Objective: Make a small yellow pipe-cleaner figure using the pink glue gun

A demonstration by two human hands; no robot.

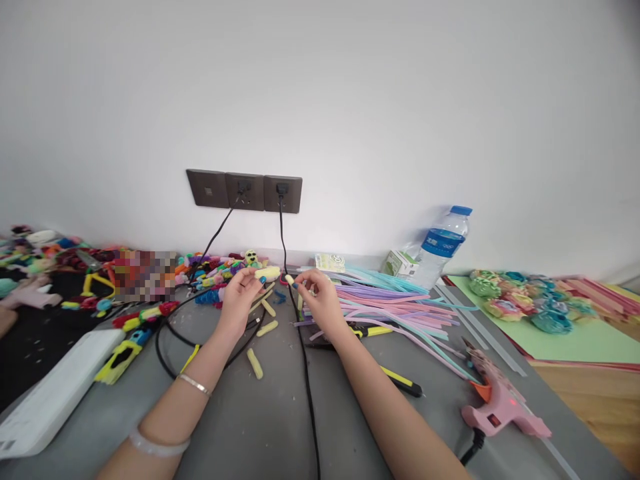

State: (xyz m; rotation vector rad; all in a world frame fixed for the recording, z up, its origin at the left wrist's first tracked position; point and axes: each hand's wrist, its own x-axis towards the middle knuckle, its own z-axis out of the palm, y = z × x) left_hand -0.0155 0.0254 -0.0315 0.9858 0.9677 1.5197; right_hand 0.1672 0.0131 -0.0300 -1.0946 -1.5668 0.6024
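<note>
Left hand [245, 288]: fingers pinched a thick pale-yellow fuzzy piece [267, 273]. Right hand [317, 293]: fingers pinched a small pale-yellow piece [290, 280], apart from the thick one. More short yellow pieces [255, 364] lay on the grey counter [287, 427] below the left fingers. Pastel pipe cleaners [385, 300] spread just right of the right fingers; pink glue gun [500, 403] sat well apart, farther right.

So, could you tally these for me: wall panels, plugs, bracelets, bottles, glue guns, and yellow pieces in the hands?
Dark wall panels: 3
Black plugs: 2
Bracelets: 2
Water bottle: 1
Pink glue gun: 1
Pale yellow pieces in the hands: 2
Total: 11
</note>
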